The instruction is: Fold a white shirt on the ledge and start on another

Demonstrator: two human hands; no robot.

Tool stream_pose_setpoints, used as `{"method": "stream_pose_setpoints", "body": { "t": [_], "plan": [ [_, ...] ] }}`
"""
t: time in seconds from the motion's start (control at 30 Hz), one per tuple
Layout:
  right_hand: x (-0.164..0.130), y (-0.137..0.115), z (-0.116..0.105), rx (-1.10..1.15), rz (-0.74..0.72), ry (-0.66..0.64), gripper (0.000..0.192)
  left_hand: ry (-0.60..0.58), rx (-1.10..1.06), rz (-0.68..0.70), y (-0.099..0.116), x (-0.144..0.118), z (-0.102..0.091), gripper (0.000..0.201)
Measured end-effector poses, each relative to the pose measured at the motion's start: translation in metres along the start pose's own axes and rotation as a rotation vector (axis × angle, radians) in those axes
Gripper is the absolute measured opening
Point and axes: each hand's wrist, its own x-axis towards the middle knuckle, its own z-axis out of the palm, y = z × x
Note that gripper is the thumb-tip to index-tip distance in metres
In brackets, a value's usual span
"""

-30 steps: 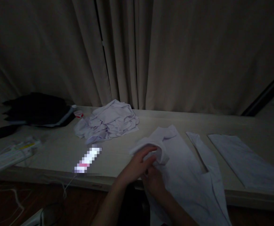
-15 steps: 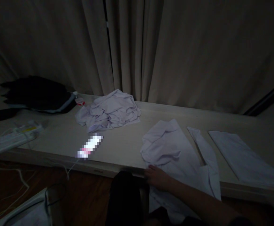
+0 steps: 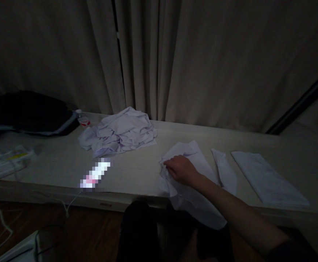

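Note:
A loose white garment (image 3: 199, 198) lies on the near part of the table, its lower end hanging over the front edge toward my lap. My right hand (image 3: 182, 169) reaches in from the right, its fingers closed on a bunched part of this garment. A narrow strip of white cloth (image 3: 226, 169), sleeve-like, lies just right of it; whether the two are joined cannot be made out. Farther right is a flat, folded white cloth (image 3: 269, 178). My left hand is not visible.
A crumpled white cloth pile (image 3: 126, 129) lies toward the back. Nearby are a small bottle (image 3: 82, 119), a dark clothes stack (image 3: 27, 112) and a lit, blurred phone (image 3: 95, 174) on a cable. A power strip (image 3: 8, 163) sits at left; curtains (image 3: 216, 65) hang behind.
My right hand has moved from the table edge up onto the garment. The garment's hanging lower part has been drawn up, and less of it trails over my lap. The view has shifted slightly right.

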Motion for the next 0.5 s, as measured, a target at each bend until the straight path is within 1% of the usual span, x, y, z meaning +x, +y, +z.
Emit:
{"method": "stream_pose_setpoints", "body": {
  "t": [0.03,0.07,0.1,0.13,0.17,0.23,0.27,0.3,0.33,0.37,0.4,0.47,0.5],
  "plan": [
    [0.005,0.002,-0.016,0.007,0.013,0.050,0.025,0.021,-0.046,0.017,0.008,0.011,0.003,0.099],
    [0.008,0.004,-0.032,0.021,0.026,0.102,0.025,0.069,-0.089,0.046,0.017,0.020,0.002,0.103],
    [0.008,0.006,-0.046,0.040,0.039,0.156,0.026,0.143,-0.142,0.087,0.024,0.029,-0.005,0.102],
    [0.007,0.009,-0.060,0.060,0.054,0.212,0.026,0.238,-0.183,0.138,0.031,0.036,-0.017,0.097],
    [0.002,0.012,-0.073,0.075,0.069,0.268,0.026,0.341,-0.208,0.200,0.036,0.041,-0.035,0.091],
    [-0.012,0.019,-0.098,0.093,0.095,0.376,0.024,0.511,-0.255,0.296,0.041,0.046,-0.080,0.083],
    [-0.021,0.021,-0.109,0.104,0.099,0.419,0.023,0.573,-0.247,0.280,0.043,0.047,-0.103,0.081],
    [-0.031,0.024,-0.119,0.116,0.096,0.452,0.021,0.624,-0.230,0.233,0.044,0.047,-0.122,0.081],
    [-0.041,0.025,-0.127,0.125,0.088,0.471,0.020,0.651,-0.226,0.216,0.047,0.046,-0.137,0.083],
    [-0.050,0.026,-0.134,0.128,0.079,0.477,0.019,0.648,-0.211,0.220,0.052,0.045,-0.145,0.085],
    [-0.058,0.027,-0.138,0.124,0.074,0.472,0.019,0.606,-0.187,0.250,0.058,0.045,-0.146,0.085],
    [-0.071,0.029,-0.144,0.095,0.088,0.442,0.018,0.450,-0.109,0.363,0.076,0.045,-0.135,0.079],
    [-0.076,0.031,-0.145,0.074,0.110,0.422,0.019,0.372,-0.067,0.413,0.085,0.046,-0.126,0.070]
  ]
}}
